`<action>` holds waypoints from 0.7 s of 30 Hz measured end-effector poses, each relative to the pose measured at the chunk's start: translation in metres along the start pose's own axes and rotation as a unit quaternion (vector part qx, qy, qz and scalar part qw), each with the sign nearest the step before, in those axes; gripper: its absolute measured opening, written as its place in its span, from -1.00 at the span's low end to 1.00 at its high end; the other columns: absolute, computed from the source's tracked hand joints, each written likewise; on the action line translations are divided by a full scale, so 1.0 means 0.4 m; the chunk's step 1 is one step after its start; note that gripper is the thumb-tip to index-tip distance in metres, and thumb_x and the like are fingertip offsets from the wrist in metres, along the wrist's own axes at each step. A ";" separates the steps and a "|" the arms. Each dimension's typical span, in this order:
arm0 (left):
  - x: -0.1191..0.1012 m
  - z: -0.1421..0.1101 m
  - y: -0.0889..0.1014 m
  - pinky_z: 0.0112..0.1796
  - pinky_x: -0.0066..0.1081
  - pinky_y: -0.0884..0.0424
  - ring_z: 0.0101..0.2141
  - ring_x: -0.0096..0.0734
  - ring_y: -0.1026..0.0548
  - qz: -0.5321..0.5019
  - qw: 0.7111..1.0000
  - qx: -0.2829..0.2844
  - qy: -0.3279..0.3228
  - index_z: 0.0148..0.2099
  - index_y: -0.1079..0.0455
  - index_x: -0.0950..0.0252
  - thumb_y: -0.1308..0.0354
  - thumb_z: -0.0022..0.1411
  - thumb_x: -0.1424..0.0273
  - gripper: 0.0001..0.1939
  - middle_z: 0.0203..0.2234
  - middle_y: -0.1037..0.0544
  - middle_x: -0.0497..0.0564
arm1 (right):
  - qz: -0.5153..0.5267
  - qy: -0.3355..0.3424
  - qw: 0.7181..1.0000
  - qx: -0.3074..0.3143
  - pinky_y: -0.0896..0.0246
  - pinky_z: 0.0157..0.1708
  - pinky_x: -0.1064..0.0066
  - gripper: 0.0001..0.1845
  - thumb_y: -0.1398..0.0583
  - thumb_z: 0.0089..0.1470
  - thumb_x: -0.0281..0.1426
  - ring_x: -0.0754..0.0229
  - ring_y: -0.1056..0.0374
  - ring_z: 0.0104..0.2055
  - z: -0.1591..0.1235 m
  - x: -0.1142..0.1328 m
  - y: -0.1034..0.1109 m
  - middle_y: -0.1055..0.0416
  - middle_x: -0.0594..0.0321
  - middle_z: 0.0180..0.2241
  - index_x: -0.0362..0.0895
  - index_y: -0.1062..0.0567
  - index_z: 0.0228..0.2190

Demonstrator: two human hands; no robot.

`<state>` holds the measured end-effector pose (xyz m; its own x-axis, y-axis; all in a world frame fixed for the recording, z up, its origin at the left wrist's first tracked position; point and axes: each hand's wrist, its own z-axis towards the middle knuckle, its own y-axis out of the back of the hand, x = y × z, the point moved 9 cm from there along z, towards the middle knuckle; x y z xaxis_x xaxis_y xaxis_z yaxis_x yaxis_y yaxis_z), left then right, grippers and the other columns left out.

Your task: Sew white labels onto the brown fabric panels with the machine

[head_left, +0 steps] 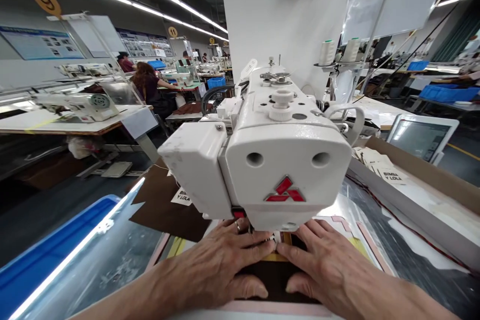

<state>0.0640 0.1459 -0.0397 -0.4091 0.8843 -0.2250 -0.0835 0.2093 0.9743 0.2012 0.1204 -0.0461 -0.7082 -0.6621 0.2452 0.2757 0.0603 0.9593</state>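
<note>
Clearly, both my hands were lying palm down, one on each side, at the near end of a white sewing machine (288, 160) with a red emblem. Under them was the dark brown piece (275, 280), flat on the surface (116, 265). The left hand (221, 255) had its fingers open and touched the piece, with one fingertip beside a small white label (277, 236). The right hand (326, 260) also had open fingers, and its index fingertip came close to the same label. Neither hand was gripping. To the left of the machine I saw brown pieces (161, 200) with a white tag (182, 196), and nearer, a blue bin (86, 220). On the right stood an open carton (431, 162) with printed labels (392, 175), and farther, two thread cones (351, 51).
</note>
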 end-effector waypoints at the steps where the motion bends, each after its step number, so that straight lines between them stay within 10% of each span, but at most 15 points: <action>1: 0.004 -0.002 -0.004 0.18 -0.11 -0.38 0.22 0.07 -0.46 0.001 1.000 0.005 0.005 0.43 -0.27 0.09 -0.37 0.41 0.07 -0.32 0.34 -0.38 -0.02 | 0.002 -0.001 1.000 -0.003 -0.43 -0.10 -0.06 -0.57 -0.30 0.33 -0.09 -0.17 -0.42 -0.01 0.002 0.001 0.002 -0.46 0.09 -0.01 0.03 -0.50 0.14; 7: 0.016 -0.007 -0.023 0.30 -0.06 -0.22 0.33 0.03 -0.33 -0.010 1.000 0.021 0.015 0.55 0.00 0.02 -0.27 0.47 0.00 -0.20 0.42 -0.24 -0.10 | 0.015 -0.009 1.000 0.008 -0.42 -0.07 -0.04 -0.59 -0.30 0.34 -0.16 -0.14 -0.41 0.00 0.005 0.000 0.010 -0.46 0.12 0.00 0.01 -0.50 0.15; 21: 0.017 0.006 0.000 0.23 -0.18 -0.31 0.28 -0.01 -0.39 -0.047 0.999 0.018 0.014 0.52 -0.10 -0.01 -0.27 0.44 -0.07 -0.22 0.39 -0.30 -0.09 | -0.015 0.006 1.000 -0.002 -0.40 -0.08 -0.01 -0.58 -0.32 0.32 -0.11 -0.13 -0.42 -0.02 0.006 0.007 0.000 -0.46 0.14 -0.02 -0.01 -0.48 0.11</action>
<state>0.0633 0.1528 -0.0413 -0.4257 0.8482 -0.3151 -0.0899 0.3069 0.9475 0.1978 0.1205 -0.0450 -0.7088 -0.6723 0.2137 0.2562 0.0369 0.9659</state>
